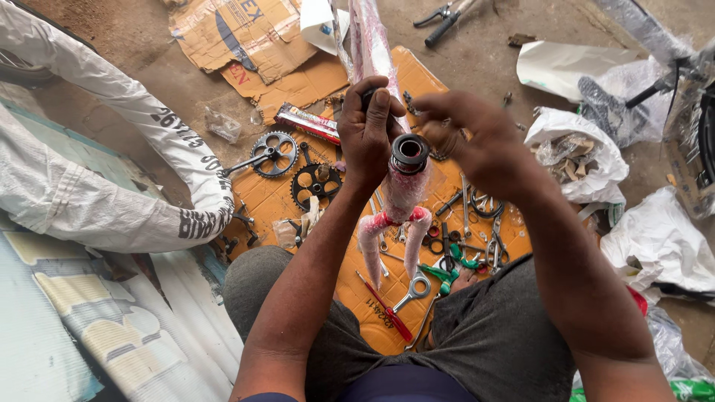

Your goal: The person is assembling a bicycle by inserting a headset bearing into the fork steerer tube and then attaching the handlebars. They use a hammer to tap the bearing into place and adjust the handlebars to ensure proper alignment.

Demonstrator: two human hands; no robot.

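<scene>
Between your knees, above an orange cardboard sheet [357, 313] strewn with tools, a wrapped bicycle frame tube [402, 195] stands nearly upright, its open black-ringed end [410, 152] facing you. Your left hand [366, 134] is closed around the top of the tube, thumb raised. Your right hand [477, 141] sits just right of the opening, fingers [439, 134] loosely curled at the ring's edge, holding nothing visible.
</scene>
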